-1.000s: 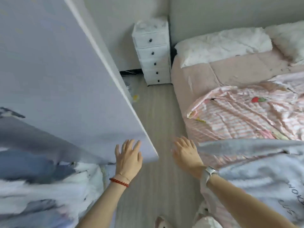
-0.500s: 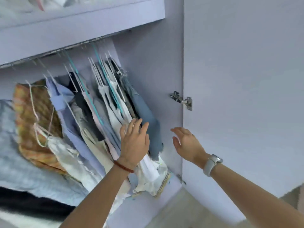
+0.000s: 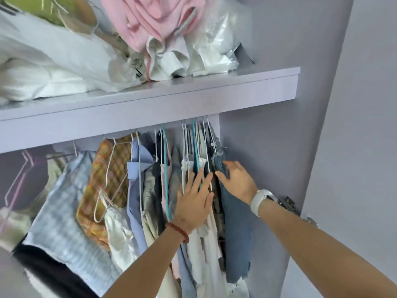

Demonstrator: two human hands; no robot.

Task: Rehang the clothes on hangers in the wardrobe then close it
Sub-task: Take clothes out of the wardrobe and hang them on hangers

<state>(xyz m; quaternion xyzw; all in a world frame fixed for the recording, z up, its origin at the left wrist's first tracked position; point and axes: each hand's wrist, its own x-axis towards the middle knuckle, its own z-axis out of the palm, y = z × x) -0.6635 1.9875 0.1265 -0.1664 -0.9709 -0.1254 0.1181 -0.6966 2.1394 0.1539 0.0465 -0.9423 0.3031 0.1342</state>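
Head view has tilted up since 0.5 s ago, both hands now higher: left hand (image 3: 194,203) flat and right hand (image 3: 237,181) open-fingered, parting the hanging clothes (image 3: 193,211), which hang lengthwise downward under the shelf (image 3: 214,97).

Soft, even daylight, pretty bright, no harsh glare. Under the shelf (image 3: 150,104) it's shadowed. Left edge is smeared with motion blur, and the wide-angle lens bends straight lines near the edges.
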